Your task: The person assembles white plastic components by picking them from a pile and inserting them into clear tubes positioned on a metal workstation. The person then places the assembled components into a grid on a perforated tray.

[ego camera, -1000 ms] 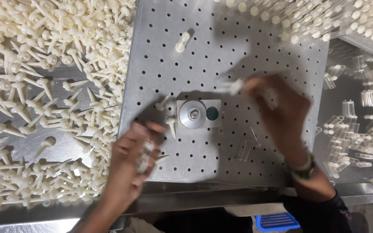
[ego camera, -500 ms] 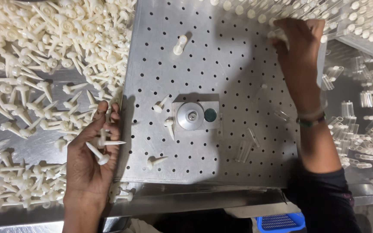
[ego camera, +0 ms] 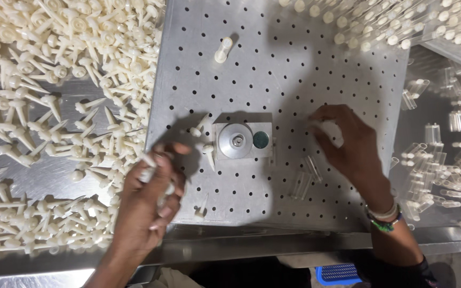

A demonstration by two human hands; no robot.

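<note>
Our left hand [ego camera: 148, 200] is curled shut around a few of the cream plastic plungers [ego camera: 146, 172], its grip pinching one whose tip pokes out by the thumb; half a second ago that same hand lay open at the edge of the loose heap with pieces across the palm, so it has gathered its load and come back toward the middle. Our right hand [ego camera: 350, 144] has dropped from the far upper corner of the perforated plate [ego camera: 294, 74] to just right of the small metal fixture [ego camera: 241, 141], fingers closed on a pale whitish piece [ego camera: 327, 128] we cannot make out clearly. Both hands now flank the fixture, which we judge means two parts are about to meet there. A couple of clear tubes [ego camera: 305, 176] lie on the plate below the right hand. Stray plungers rest near the fixture, the big plunger heap [ego camera: 54, 80] covers the table to the left, and more clear tubes [ego camera: 444, 170] lie scattered at right.
</note>
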